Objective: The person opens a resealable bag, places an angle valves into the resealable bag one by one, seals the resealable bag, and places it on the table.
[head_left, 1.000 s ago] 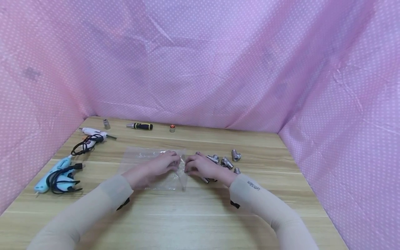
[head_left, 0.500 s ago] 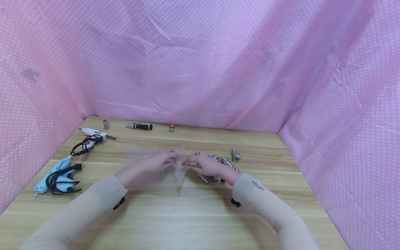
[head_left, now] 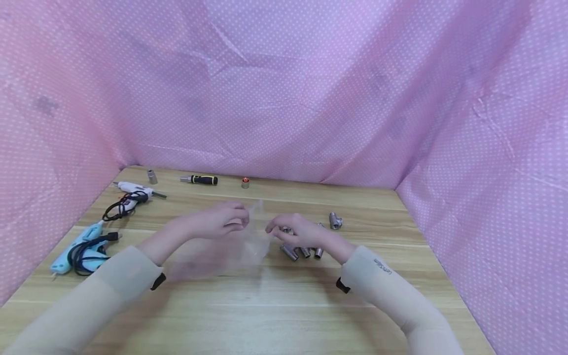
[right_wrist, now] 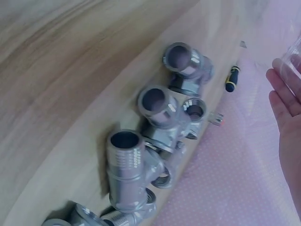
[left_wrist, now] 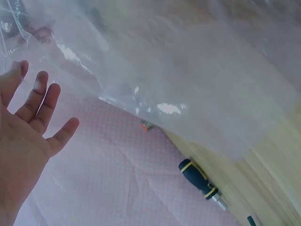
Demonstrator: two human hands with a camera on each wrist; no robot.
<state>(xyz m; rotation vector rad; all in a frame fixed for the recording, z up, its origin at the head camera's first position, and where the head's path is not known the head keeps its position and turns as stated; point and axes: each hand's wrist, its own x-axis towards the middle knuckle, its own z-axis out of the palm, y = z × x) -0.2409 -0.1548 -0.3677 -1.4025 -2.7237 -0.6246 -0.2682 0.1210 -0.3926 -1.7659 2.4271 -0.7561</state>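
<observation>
Nearest, two pale-sleeved forearms are stretched over the wooden table [head_left: 266, 315]. A clear plastic bag [head_left: 230, 251] is held up between the two hands, its lower part hanging blurred just above the table surface. The left hand [head_left: 222, 224] is raised at the bag's upper left edge; in the head view its fingers appear to be pinched on the film, though the left wrist view shows the fingers [left_wrist: 40, 101] spread with the bag [left_wrist: 188, 84] draped beside them, so the grasp is only probable. The right hand [head_left: 295, 231] is lifted at the bag's right edge, its fingers curled lightly toward the film; whether they actually grip it cannot be told.

Directly under and just behind the right hand, a cluster of metal pipe fittings [head_left: 303, 251] lies on the table; in the right wrist view they are seen as threaded tees [right_wrist: 155, 141] lying side by side and touching. One more fitting [head_left: 335, 220] lies slightly farther right, apart from the cluster.

At the left edge, a blue glue gun [head_left: 77, 244] with a coiled black cord is laid, and farther back a white glue gun [head_left: 133, 190]. Along the far edge, a small metal socket [head_left: 152, 176], a black-and-yellow screwdriver [head_left: 199, 180] and a small orange-topped piece [head_left: 245, 183] are set before the pink dotted cloth [head_left: 284, 88].
</observation>
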